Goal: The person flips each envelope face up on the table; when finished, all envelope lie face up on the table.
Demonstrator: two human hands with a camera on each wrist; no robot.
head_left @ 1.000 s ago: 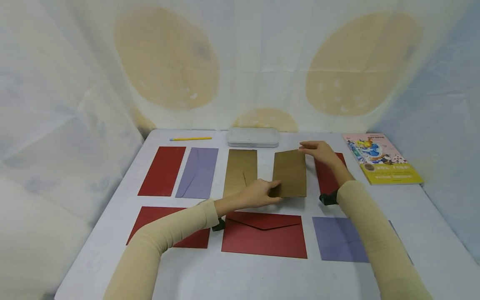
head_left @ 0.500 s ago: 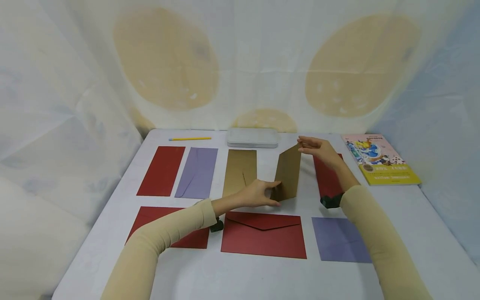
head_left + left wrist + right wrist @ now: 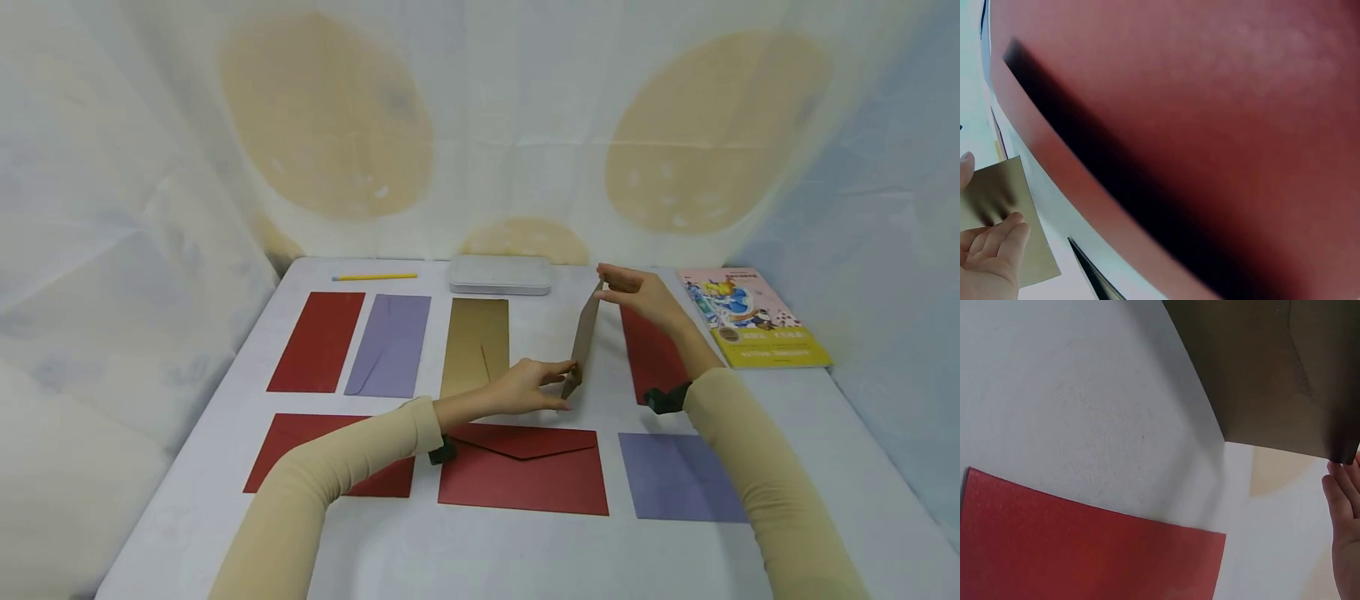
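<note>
A gold envelope stands tilted up on its edge over the white table, seen almost edge-on in the head view. My left hand pinches its near lower end between thumb and fingers. At the far upper corner, my right hand holds it with the fingertips. In the left wrist view the broad face of the envelope shows behind the left fingers. The right wrist view has the envelope's flap side, with the right hand at its corner. A second gold envelope lies flat, its near end behind the left forearm.
Red envelopes and purple envelopes lie around in two rows. At the back are a yellow pencil and a pale flat case. A book lies at the right edge.
The gold envelope has swung from facing the camera to nearly edge-on. The right hand has risen slightly with its corner; the left hand has shifted a little right at the lower end.
</note>
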